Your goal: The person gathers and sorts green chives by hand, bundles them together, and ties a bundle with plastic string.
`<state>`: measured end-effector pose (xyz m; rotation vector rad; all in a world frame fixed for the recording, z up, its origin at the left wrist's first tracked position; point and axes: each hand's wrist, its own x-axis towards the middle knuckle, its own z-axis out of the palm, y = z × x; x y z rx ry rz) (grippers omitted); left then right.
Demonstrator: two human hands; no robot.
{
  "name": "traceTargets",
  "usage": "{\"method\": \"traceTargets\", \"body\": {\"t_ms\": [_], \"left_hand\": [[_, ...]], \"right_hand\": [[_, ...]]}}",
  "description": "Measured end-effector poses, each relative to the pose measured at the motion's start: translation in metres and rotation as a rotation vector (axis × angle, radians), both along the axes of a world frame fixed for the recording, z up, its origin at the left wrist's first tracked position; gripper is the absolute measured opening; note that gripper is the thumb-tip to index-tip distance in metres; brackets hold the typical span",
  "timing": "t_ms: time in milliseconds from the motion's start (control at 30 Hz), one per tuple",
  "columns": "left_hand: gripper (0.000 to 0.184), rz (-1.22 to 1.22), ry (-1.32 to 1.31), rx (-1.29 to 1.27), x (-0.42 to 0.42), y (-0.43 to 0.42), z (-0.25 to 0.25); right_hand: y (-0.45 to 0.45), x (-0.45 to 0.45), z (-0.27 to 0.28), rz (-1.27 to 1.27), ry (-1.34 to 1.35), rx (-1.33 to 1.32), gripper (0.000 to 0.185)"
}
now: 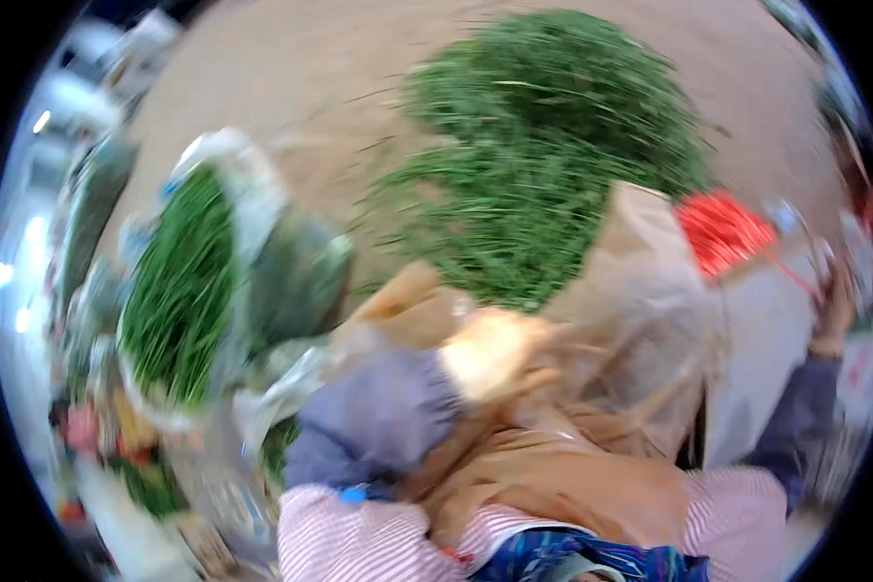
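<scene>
My left hand (500, 354), blurred and brightly lit, is over the brown plastic sheet (553, 475) on my lap; its fingers are too smeared to read. At the far right my right hand (832, 303) is raised beside a pale box (761, 359). A thin strand runs to it from a bundle of red twine (723, 233) on the box's far edge, and the fingers seem closed on that strand. Ahead of my knees, a large heap of long green stalks (553, 126) lies loose on the floor.
To the left stands an open clear plastic bag (262, 194) packed with green stalks (179, 291). More filled bags (97, 209) line the far left side. Bare brown floor (291, 73) surrounds the heap. Part of another person (858, 175) shows at the right edge.
</scene>
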<state>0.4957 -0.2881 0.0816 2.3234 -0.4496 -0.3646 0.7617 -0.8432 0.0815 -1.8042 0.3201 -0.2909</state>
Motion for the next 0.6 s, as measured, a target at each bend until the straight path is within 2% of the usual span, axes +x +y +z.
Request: {"method": "traceTargets", "body": {"t_ms": [33, 67, 100, 133, 167, 267, 333, 400, 433, 533, 600], "left_hand": [[0.056, -0.010, 0.024, 0.014, 0.000, 0.002, -0.007], [0.057, 0.014, 0.021, 0.022, 0.002, 0.002, -0.002], [0.056, 0.037, -0.070, -0.004, 0.002, 0.006, -0.006], [0.054, 0.028, -0.102, 0.025, -0.021, 0.016, 0.001], [0.053, 0.050, -0.146, -0.020, -0.034, 0.026, 0.007], [0.049, 0.174, -0.291, -0.165, -0.068, 0.059, 0.012], [0.046, 0.299, -0.380, -0.282, -0.090, 0.081, 0.011], [0.042, 0.449, -0.454, -0.406, -0.119, 0.105, 0.014], [0.038, 0.600, -0.312, -0.483, -0.141, 0.116, 0.022], [0.032, 0.976, -0.553, -0.494, -0.209, 0.157, 0.030], [0.030, 1.291, -0.737, -0.205, -0.261, 0.193, 0.032]], "right_hand": [[-0.008, 0.005, -0.021, 0.209, 0.046, -0.015, 0.030], [-0.020, 0.014, -0.055, 0.075, 0.210, -0.050, 0.027], [-0.053, 0.027, -0.102, 0.113, 0.357, -0.128, 0.029], [-0.098, 0.025, -0.153, 0.292, 0.418, -0.547, 0.025], [-0.091, 0.004, -0.156, 0.370, 0.482, -1.055, 0.022], [0.034, -0.022, -0.097, 0.410, 0.551, -1.590, 0.046], [0.100, -0.014, -0.064, 0.436, 0.250, -1.658, 0.046], [0.206, -0.016, -0.026, 0.613, -0.051, -1.471, 0.045], [0.260, -0.017, -0.016, 0.756, -0.167, -1.304, 0.045], [0.456, -0.091, 0.023, 1.238, -0.343, -0.781, 0.044], [0.562, -0.138, 0.036, 1.495, -0.526, -0.783, 0.039]]}}
